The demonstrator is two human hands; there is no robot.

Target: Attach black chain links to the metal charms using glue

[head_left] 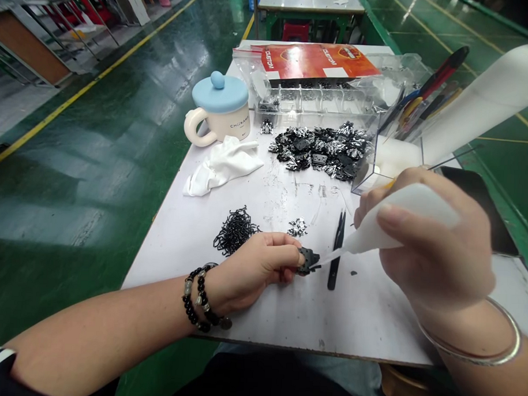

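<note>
The right hand [443, 268] closes around a white squeeze bottle [402, 217], nozzle applied to the black metal part [308, 261] pinched in the left hand [253, 272], just left of the black tweezers [334, 264] on the table [364, 317].

1. the person's left hand [253, 272], with a black beaded bracelet [200, 294] at the wrist, pinches a small black metal piece [308, 261].
2. the right hand [435, 244], with a thin silver bangle [471, 338] at the wrist, grips a soft white plastic squeeze bottle [402, 220], its fine tip reaching the piece.
3. slim black metal tweezers [336, 252] lie between the hands on the white work table [355, 305].
4. farther along sit a heap of black-and-silver metal pieces [321, 151], a tangle of black wire hooks [234, 231], a crumpled white cloth [224, 168] and a cream mug with a round blue lid [219, 101].
</note>
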